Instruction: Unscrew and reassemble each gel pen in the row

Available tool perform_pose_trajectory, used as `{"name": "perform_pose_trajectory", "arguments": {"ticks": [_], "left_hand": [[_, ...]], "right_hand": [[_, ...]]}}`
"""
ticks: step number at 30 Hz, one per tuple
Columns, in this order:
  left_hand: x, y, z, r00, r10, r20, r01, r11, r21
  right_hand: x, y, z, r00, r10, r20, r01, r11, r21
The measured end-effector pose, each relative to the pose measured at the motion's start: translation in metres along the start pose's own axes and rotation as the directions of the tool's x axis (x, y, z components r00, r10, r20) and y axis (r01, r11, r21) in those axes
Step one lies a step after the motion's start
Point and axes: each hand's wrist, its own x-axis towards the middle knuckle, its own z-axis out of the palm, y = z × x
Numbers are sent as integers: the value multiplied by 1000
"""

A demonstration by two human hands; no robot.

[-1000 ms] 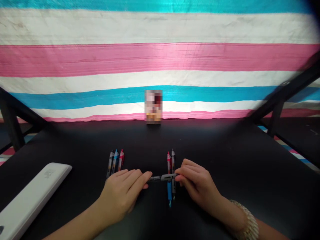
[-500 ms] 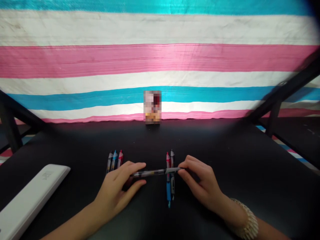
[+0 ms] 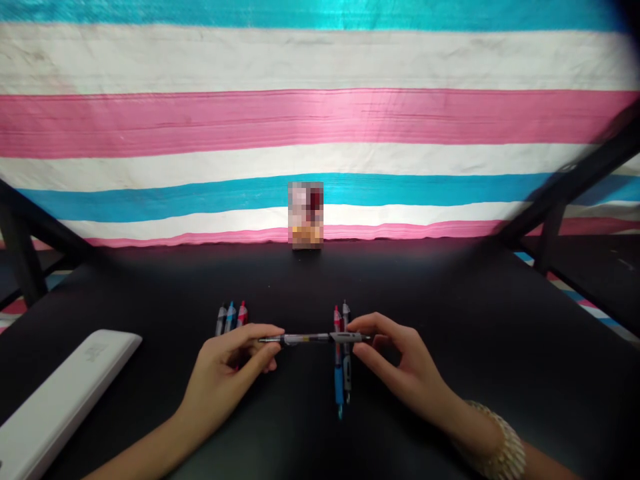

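I have a slim retractable pen (image 3: 307, 339) level between my hands, its long axis running from left to right. My left hand (image 3: 233, 367) pinches the narrow tip end between thumb and forefinger; my right hand (image 3: 405, 363) closes finger and thumb about the thicker grey end. Its barrel looks like clear, glossy plastic, the grey section matte and slotted.

The relation that matters is crosswise: directly beneath the held pen, and nearer my right hand, lies a black-ended pen (image 3: 347, 370) with its axis pointing away from me. Just to its left, a red end (image 3: 337, 320) and a blue section (image 3: 339, 387) share one line; I can't tell whether they are one pen or two overlapping. Nor can I tell if my pen touches them.

Just beyond my left hand, which partly hides them, three more pens run side by side: black (image 3: 221, 320), blue (image 3: 231, 317) and red (image 3: 243, 313).

Farther left, a smooth white slab (image 3: 70, 400) with rounded edges, possibly a power bank, rests aslant on the dark, matte surface (image 3: 270, 433). A ridged, pale bracelet (image 3: 500, 440) rings my right wrist. Well ahead hangs a wrinkled striped sheet (image 3: 200, 120).
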Motion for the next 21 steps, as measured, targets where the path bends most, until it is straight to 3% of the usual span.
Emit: {"name": "perform_pose_trajectory", "arguments": {"ticks": [3, 21], "left_hand": [[-1, 2, 1, 999, -44, 13, 45, 998, -38], [-2, -3, 0, 995, -102, 12, 103, 991, -82]], "right_hand": [[0, 0, -1, 998, 42, 54, -45, 998, 52], [2, -2, -2, 988, 139, 74, -150, 973, 174]]}}
